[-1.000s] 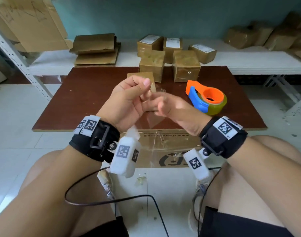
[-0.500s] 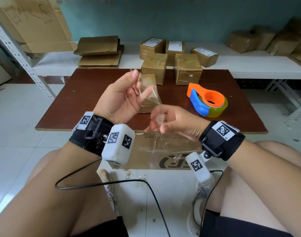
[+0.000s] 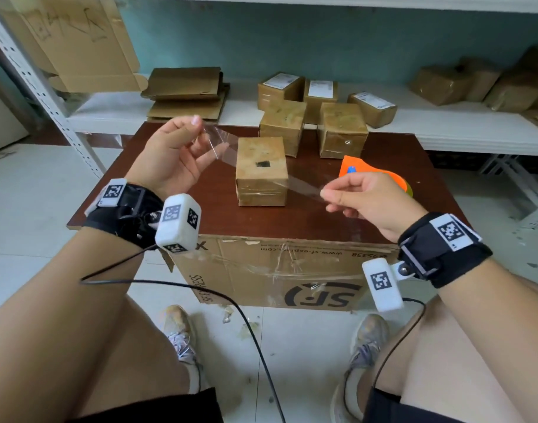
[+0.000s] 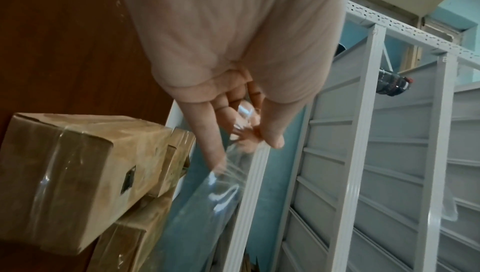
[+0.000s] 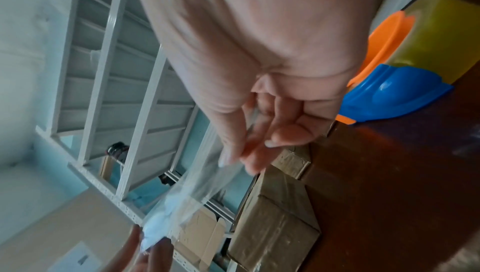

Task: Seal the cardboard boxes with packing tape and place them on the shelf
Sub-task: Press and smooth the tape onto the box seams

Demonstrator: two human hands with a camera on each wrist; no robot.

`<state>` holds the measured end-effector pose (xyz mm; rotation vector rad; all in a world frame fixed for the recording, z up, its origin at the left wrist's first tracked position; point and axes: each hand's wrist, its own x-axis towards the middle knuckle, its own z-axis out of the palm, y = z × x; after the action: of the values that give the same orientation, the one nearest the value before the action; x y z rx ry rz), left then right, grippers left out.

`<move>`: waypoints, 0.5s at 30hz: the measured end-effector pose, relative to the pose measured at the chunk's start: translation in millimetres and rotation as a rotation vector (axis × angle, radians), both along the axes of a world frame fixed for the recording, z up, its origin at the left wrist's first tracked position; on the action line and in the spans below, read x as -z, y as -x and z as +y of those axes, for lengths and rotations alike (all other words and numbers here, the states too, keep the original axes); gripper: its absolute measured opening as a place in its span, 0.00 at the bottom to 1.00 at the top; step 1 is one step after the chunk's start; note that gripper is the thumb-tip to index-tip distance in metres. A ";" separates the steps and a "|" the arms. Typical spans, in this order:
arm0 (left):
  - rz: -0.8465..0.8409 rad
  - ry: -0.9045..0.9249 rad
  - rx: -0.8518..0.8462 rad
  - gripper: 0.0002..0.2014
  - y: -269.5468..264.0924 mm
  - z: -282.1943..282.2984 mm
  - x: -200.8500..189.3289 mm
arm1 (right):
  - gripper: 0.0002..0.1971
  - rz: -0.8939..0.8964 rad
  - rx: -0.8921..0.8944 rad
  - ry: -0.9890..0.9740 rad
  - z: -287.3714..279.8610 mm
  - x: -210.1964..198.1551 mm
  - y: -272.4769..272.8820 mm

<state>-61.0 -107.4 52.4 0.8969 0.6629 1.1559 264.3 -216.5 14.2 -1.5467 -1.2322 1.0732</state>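
Observation:
A strip of clear packing tape [image 3: 255,164] hangs stretched in the air between my two hands, above a small cardboard box [image 3: 260,184] on the brown table [image 3: 292,218]. My left hand [image 3: 182,145] pinches the strip's far left end [image 4: 249,132] with thumb and fingertips. My right hand [image 3: 341,195] pinches the near right end [image 5: 246,149]. The orange and blue tape dispenser [image 3: 353,167] lies on the table behind my right hand, partly hidden by it. The same box [image 4: 78,173] shows taped in the left wrist view.
Two more small boxes [image 3: 342,132] stand at the table's far edge. Behind them, a white shelf [image 3: 445,129] carries labelled boxes [image 3: 280,90], flattened cardboard [image 3: 185,93] and wrapped parcels [image 3: 445,83]. A large SF carton [image 3: 280,276] stands under the table's near edge.
My hands have drawn apart, left hand up and away, right hand rightward, pulling the crumpled tape out into a straight strip. The view has tilted closer to the table.

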 end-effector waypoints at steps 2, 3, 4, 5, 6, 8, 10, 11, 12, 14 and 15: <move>0.028 0.013 -0.079 0.06 0.4 6.4 2.9 | 0.08 0.065 0.060 -0.015 7.9 -1.2 -1.3; 0.037 0.006 -0.137 0.05 0.3 9.5 5.5 | 0.09 0.092 0.088 -0.019 12.0 -2.7 -1.4; 0.056 -0.015 -0.206 0.05 -0.1 12.4 7.4 | 0.11 0.113 0.107 -0.022 16.5 -4.6 -1.5; 0.090 -0.043 -0.278 0.05 -0.5 15.2 9.2 | 0.11 0.135 0.119 -0.025 20.8 -7.0 -1.1; 0.134 -0.072 -0.341 0.05 -0.9 18.1 10.8 | 0.12 0.159 0.130 -0.031 25.5 -9.5 -1.2; 0.195 -0.115 -0.411 0.06 -2.5 24.6 13.5 | 0.12 0.207 0.165 -0.053 36.0 -12.8 -3.1; 0.195 -0.150 -0.453 0.06 -5.2 31.0 16.8 | 0.13 0.238 0.190 -0.076 46.0 -14.7 -5.3; 0.175 -0.174 -0.501 0.07 -6.6 33.7 18.5 | 0.14 0.234 0.188 -0.076 50.6 -15.3 -5.6; 0.151 -0.210 -0.569 0.09 -8.5 35.7 20.1 | 0.14 0.215 0.177 -0.070 55.3 -15.5 -5.6; 0.136 -0.278 -0.692 0.11 -11.2 39.2 23.6 | 0.12 0.188 0.155 -0.060 63.4 -17.0 -4.7; 0.145 -0.291 -0.724 0.10 -11.6 41.8 26.4 | 0.11 0.200 0.151 -0.066 67.6 -18.0 -4.1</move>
<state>-49.4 -65.6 26.0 1.0235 0.9983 1.8799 268.3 -148.9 32.2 -1.4212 -0.9894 1.0499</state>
